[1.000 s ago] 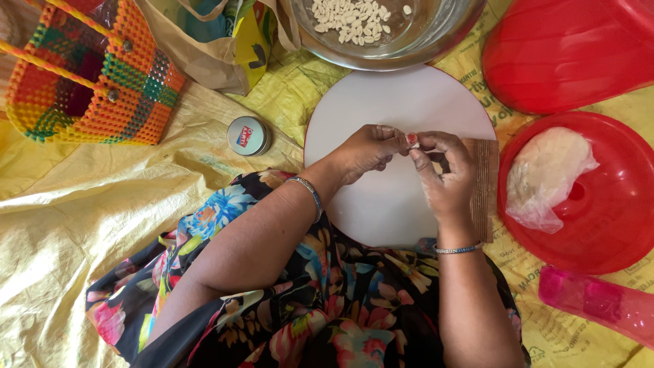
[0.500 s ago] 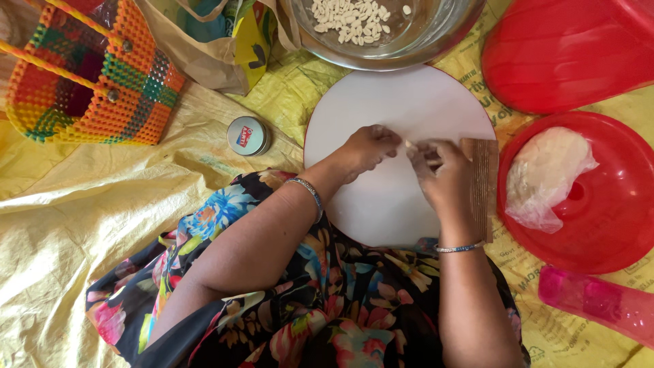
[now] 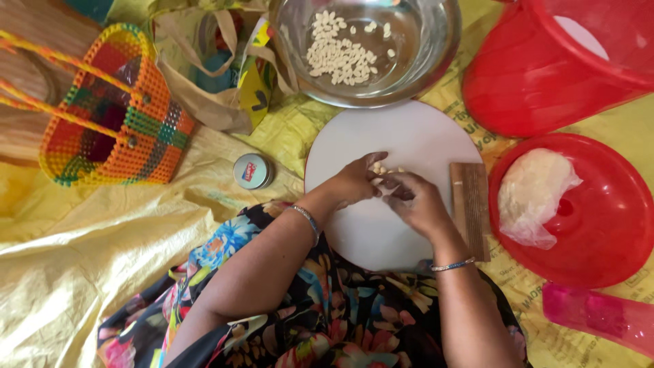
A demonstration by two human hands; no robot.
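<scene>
Right, head view only, so one pass.
Left hand: your left hand (image 3: 355,182) lies on the round white board (image 3: 402,136), fingers curled narrow around small pale dough bits (image 3: 379,167) at the fingertips.
Right hand: your right hand (image 3: 417,202) meets the left one, fingers pinched together on the same bits; what sits inside the pinch, cannot tell.
Key relation: the bits lie just beyond both hands, on the far side, touching the left fingertips; left hand nearer. Too small to read a long axis.
Ribbed block: wooden ridged board (image 3: 470,208), just right of your right hand, long axis running near to far.
Bowl: shiny steel bowl (image 3: 436,48) at the far edge of the board, pale shaped pieces (image 3: 340,58) heaped inside.
Dough: soft lump in thin plastic (image 3: 535,194) on a red plastic lid (image 3: 613,225), right.
Others: red tub (image 3: 524,88) far right; woven plastic basket (image 3: 102,116) far left; small round tin (image 3: 251,170) left of the board; yellow sheet (image 3: 82,259) underneath.
</scene>
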